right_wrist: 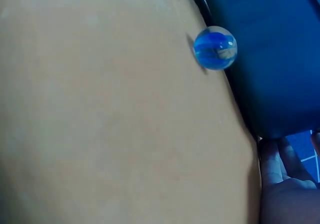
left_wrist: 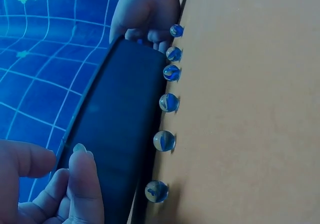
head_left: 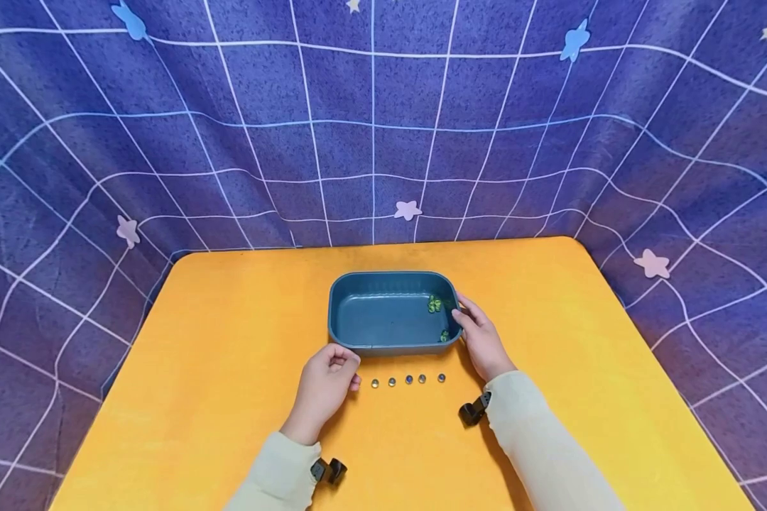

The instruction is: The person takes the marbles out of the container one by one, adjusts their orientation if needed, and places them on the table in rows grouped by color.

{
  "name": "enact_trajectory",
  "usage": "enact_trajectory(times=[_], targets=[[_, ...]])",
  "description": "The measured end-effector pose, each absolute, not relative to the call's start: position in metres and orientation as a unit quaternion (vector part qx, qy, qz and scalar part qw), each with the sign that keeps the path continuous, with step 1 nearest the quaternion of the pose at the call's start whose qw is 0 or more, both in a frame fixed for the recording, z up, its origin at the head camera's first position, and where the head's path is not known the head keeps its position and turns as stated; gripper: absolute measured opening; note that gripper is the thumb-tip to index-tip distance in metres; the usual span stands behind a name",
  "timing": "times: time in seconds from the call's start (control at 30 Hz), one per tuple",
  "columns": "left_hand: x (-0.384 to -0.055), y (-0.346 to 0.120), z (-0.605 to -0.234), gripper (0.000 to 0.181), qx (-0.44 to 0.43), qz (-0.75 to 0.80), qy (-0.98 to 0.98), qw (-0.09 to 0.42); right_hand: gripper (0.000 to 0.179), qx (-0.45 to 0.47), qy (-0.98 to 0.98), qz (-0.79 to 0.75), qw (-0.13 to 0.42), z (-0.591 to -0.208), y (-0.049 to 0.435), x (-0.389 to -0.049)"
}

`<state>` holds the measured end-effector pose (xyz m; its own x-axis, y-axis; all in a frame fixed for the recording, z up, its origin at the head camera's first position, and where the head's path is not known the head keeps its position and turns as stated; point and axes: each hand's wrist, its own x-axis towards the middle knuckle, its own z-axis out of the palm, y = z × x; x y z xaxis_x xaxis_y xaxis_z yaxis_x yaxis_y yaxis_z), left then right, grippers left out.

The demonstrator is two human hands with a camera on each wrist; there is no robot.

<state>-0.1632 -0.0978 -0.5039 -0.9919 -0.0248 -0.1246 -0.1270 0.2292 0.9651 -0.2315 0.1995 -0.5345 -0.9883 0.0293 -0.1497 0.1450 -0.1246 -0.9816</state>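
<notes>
A dark teal plastic box (head_left: 393, 349) with rounded corners stands on the table. My right hand (head_left: 482, 344) grips its right end, thumb over the rim and fingers along the outside wall. My left hand (head_left: 326, 383) is by the box's front left corner, its fingers loosely bent; the left wrist view shows a gap between thumb and index finger, with nothing in it. Several clear glass marbles with blue swirls (left_wrist: 169, 102) form a row along the box's front; the leftmost is hidden by my left hand in the head view. Inside the box's right end are small green marbles (head_left: 434, 304).
The orange-yellow tabletop (head_left: 243, 305) extends on every side of the box. Behind and beside it hangs a blue-purple curtain (head_left: 371, 149) with a white grid and star shapes. A small black device (head_left: 329, 470) is strapped at each wrist over the pale sleeves.
</notes>
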Motion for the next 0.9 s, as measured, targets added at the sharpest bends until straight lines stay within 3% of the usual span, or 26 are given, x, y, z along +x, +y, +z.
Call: enact_trajectory(times=[0.47, 0.67, 0.9], targets=[[-0.155, -0.097, -0.51, 0.01, -0.07, 0.613, 0.785, 0.058, 0.049, 0.065, 0.677, -0.733, 0.028, -0.538, 0.198, -0.233], [-0.159, -0.081, -0.489, 0.008, 0.031, 0.611, 0.789, 0.047, 0.05, 0.061, 0.683, -0.727, 0.036, -0.538, 0.199, -0.233], [-0.2, -0.042, -0.468, 0.005, 0.129, 0.555, 0.821, 0.04, 0.05, 0.059, 0.685, -0.726, 0.034, -0.539, 0.2, -0.234]])
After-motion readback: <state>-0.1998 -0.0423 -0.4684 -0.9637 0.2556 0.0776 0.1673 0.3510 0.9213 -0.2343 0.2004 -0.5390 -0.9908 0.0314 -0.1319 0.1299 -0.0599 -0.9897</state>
